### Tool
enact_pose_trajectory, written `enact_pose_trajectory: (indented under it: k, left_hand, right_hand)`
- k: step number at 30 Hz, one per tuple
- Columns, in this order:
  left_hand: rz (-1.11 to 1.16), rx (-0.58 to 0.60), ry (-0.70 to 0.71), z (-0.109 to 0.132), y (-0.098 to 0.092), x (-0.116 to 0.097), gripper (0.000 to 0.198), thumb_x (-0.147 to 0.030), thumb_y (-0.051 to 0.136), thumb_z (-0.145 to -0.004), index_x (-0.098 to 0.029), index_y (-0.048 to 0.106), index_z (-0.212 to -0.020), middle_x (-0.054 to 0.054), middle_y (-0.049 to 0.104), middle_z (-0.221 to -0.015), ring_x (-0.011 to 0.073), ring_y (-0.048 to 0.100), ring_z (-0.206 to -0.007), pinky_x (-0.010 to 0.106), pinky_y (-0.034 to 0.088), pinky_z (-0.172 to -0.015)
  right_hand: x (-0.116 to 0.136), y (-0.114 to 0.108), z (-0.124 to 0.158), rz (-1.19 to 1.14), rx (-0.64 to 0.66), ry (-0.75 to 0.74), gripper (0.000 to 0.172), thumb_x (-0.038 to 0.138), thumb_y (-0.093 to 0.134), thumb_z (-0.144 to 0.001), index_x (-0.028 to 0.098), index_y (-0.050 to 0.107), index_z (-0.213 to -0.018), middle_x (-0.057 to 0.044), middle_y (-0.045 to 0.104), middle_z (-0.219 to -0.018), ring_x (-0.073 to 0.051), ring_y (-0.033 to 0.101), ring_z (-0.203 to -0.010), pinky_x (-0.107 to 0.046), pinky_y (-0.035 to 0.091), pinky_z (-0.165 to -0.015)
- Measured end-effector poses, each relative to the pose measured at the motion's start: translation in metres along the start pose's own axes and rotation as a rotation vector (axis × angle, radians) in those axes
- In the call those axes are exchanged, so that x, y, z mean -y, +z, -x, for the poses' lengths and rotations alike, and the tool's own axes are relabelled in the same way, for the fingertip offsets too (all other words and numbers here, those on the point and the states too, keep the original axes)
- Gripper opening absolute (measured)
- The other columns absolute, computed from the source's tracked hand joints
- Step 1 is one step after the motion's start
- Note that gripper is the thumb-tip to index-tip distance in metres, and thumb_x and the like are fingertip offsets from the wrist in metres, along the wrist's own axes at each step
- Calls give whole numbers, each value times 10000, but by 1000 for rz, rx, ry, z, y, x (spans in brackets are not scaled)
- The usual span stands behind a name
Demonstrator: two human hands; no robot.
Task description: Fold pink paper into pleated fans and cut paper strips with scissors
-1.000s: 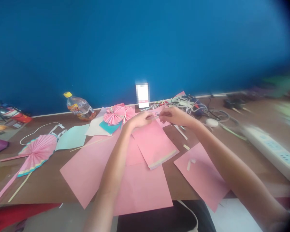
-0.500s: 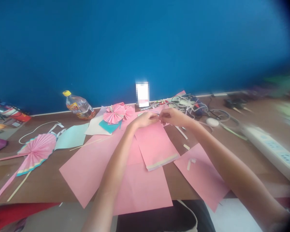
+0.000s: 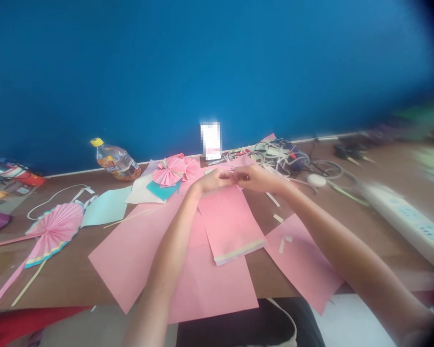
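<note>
My left hand is closed, fingers pinched together at the far end of a pink paper sheet. Against it, my right hand is closed too, and the fingertips of both meet. What they pinch is small and mostly hidden by the fingers. Along its near edge the sheet carries a pale yellow and whitish strip. It lies over larger pink paper. To the right rests another pink sheet with small pale paper scraps on it.
Pleated pink paper rosettes, a plastic bottle and a pink paper fan are on the left. A blurred bright upright device stands by the blue wall. Tangled paper strips and a power strip lie right.
The pink sheet under my hands has shifted slightly left and its near edge has come closer to me. Both hands stay together at its far end, fingers curled.
</note>
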State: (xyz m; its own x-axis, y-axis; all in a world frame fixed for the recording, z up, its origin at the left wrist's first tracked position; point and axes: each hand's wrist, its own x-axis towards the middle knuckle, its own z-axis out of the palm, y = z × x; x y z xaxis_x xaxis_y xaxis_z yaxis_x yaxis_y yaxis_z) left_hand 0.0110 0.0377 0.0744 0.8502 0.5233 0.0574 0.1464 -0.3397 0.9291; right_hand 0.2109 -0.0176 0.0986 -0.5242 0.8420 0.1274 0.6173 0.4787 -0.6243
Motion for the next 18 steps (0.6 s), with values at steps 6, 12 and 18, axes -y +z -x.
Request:
enact_pose_trajectory:
  k: [6,12,18]
  left_hand:
    - [51,-164,-2,6,-10,3,330,-442,629,-839,-132,648,-728,12,590,-747,134,528,-746,257,400,-743]
    - [-21,-253,-32,16,-22,-1,365,-480,667,-804,-115,676,-821,15,598,-787,124,517,-742,238,376,-693]
    - [-9,-232,-48,13,-19,2,446,-542,690,-771,-101,684,-835,39,626,-794,139,541,-743,252,387,-692]
  right_hand:
    - [6,-12,6,19,17,-80,104,185,482,-788,202,584,-786,27,560,-659,-102,439,-568,-240,320,-573]
    - [-17,-20,2,15,22,175,351,153,507,-811,191,643,-1132,-61,736,-927,-172,624,-724,-263,426,-627]
    - [-13,-11,-2,-33,-104,152,244,326,518,-886,198,684,-1012,-64,734,-893,-184,642,-753,-287,457,-675]
